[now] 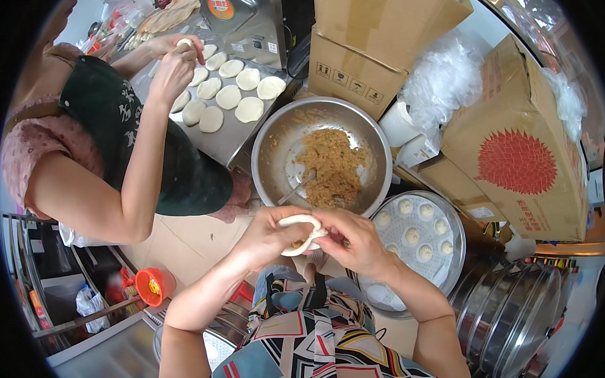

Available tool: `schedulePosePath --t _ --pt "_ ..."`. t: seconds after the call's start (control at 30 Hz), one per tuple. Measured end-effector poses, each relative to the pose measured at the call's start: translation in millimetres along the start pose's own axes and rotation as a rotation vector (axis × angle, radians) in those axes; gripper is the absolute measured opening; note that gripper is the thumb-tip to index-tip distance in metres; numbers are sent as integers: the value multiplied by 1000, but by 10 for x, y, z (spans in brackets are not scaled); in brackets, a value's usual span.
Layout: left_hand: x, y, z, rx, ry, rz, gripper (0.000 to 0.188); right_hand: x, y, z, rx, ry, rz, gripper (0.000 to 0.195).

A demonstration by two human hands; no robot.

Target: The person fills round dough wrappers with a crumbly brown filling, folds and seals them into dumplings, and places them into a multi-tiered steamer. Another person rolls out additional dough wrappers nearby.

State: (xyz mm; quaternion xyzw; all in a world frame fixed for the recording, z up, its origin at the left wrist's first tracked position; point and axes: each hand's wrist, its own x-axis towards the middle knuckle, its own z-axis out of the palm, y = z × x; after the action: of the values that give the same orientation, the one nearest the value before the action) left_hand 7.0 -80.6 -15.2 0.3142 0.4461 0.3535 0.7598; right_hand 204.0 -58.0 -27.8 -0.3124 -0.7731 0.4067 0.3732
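Between my two hands is a dough wrapper [299, 220] with some brown filling [298, 243] inside. My left hand [268, 238] cups it from the left, its thumb reaching inside the wrapper. The fingers of my right hand [356, 239] pinch gathered folds at the dough's right edge. Just beyond my hands stands a large metal bowl [258, 169] of brown minced filling [334, 163], a metal spoon [296, 188] lying in it. To the right, a round steamer tray [457, 251] with a perforated liner holds several pleated buns [412, 235].
A co-worker [146, 144] in a dark apron handles dough at the left, by a metal table [201, 142] with several flat dough rounds [228, 97]. Cardboard boxes [362, 52] stand behind the bowl. Stacked steamers [512, 316] are at lower right; an orange bucket [155, 286] is at left.
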Motion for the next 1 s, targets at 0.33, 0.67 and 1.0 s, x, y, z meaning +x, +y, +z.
schedulePosePath --t 0.33,0.67,1.0 --pt "7 97 -170 275 -133 -6 28 2 -67 37 -100 -25 -72 24" --pt "-39 -2 -4 -387 -38 9 47 -6 -28 51 -106 145 -105 18" --pt "-106 -37 62 -41 75 138 29 44 -43 91 -93 58 -70 23"
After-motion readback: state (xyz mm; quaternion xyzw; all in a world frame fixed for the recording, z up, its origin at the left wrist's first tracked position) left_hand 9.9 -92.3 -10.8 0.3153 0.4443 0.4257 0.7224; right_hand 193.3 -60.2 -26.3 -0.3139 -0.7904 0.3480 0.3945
